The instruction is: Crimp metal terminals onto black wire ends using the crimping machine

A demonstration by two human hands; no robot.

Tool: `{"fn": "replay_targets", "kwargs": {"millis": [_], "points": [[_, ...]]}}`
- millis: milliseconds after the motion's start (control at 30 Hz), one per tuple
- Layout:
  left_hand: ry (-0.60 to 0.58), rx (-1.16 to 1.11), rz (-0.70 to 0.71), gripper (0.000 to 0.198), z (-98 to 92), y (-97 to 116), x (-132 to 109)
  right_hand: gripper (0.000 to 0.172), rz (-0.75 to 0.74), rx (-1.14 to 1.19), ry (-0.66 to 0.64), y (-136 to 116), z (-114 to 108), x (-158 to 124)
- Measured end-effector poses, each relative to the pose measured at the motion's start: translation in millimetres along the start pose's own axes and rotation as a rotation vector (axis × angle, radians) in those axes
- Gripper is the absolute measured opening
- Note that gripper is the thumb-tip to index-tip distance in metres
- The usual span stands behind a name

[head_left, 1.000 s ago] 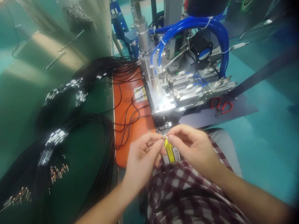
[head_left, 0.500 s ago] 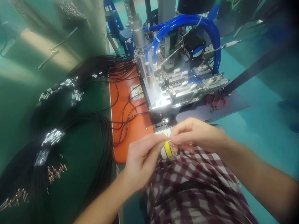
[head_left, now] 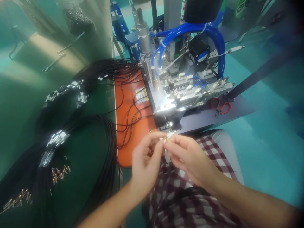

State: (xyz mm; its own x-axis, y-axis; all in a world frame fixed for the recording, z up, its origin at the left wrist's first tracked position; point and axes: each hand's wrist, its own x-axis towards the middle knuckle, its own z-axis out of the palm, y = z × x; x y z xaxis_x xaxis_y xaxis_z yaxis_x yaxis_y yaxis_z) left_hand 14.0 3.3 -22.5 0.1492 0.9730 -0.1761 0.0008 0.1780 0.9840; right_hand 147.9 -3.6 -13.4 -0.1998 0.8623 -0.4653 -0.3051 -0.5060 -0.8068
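Note:
My left hand (head_left: 146, 161) is closed in a pinch, thumb against forefinger, on thin wires (head_left: 165, 139). My right hand (head_left: 190, 155) meets it from the right, its fingertips pinching the same wires. Only a tiny part of the wires shows between the fingertips; the rest is hidden by the hands. Both hands are above the lap, just in front of the near end of a metal machine (head_left: 166, 104) with blue air hoses. Behind the fingers, a white and yellow label is mostly covered.
Black cables (head_left: 129, 126) cross an orange board (head_left: 135, 152) left of the machine. Large cable bundles (head_left: 104, 133) with silvery and coppery ends lie on the dark green table (head_left: 76, 190). Red-handled cutters (head_left: 220, 107) rest on the machine's grey base (head_left: 201, 122). A dark post (head_left: 258, 69) rises at right.
My right hand has come left and down, closing in against my left fingertips. The wires that stuck out between the hands are now mostly covered. The view has shifted slightly.

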Motion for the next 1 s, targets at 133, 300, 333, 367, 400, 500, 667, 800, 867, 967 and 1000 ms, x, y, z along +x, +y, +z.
{"fn": "replay_targets", "kwargs": {"millis": [133, 300, 333, 367, 400, 500, 667, 800, 867, 967, 1000], "points": [[-0.022, -0.041, -0.054, 0.010, -0.5, 4.0, 4.0, 0.024, -0.029, -0.056, 0.010, -3.3, -0.8, 1.7], [-0.028, -0.095, -0.209, 0.016, -2.9, 5.3, 9.5, 0.016, -0.124, -0.333, 0.029, -9.7, -16.0, 2.1], [-0.027, -0.103, -0.219, 0.016, -3.1, 4.8, 10.2, 0.014, -0.160, -0.374, 0.054, -9.8, -19.9, 2.7], [-0.022, -0.111, -0.220, 0.016, -3.2, 4.3, 10.9, 0.014, -0.191, -0.403, 0.088, -9.9, -23.3, 3.6], [-0.017, -0.117, -0.220, 0.016, -3.2, 3.9, 11.4, 0.015, -0.211, -0.421, 0.118, -10.0, -25.9, 4.6], [-0.006, -0.117, -0.219, 0.017, -2.8, 3.0, 12.5, 0.016, -0.233, -0.442, 0.149, -11.8, -27.5, 8.1], [-0.012, -0.099, -0.214, 0.017, -3.2, 2.9, 10.8, 0.013, -0.245, -0.414, 0.111, -17.9, -20.3, 13.0], [-0.010, -0.100, -0.204, 0.018, -4.1, 3.2, 9.4, 0.018, -0.197, -0.362, 0.074, -18.3, -20.2, 14.0], [-0.005, -0.103, -0.203, 0.018, -3.9, 3.5, 9.7, 0.022, -0.189, -0.341, 0.052, -16.9, -21.5, 13.7], [-0.010, -0.104, -0.203, 0.018, -3.3, 3.9, 10.3, 0.026, -0.179, -0.302, 0.035, -16.0, -22.7, 13.1], [-0.016, -0.102, -0.202, 0.018, -3.1, 4.0, 10.3, 0.026, -0.165, -0.292, 0.029, -16.3, -22.9, 12.9]]}}
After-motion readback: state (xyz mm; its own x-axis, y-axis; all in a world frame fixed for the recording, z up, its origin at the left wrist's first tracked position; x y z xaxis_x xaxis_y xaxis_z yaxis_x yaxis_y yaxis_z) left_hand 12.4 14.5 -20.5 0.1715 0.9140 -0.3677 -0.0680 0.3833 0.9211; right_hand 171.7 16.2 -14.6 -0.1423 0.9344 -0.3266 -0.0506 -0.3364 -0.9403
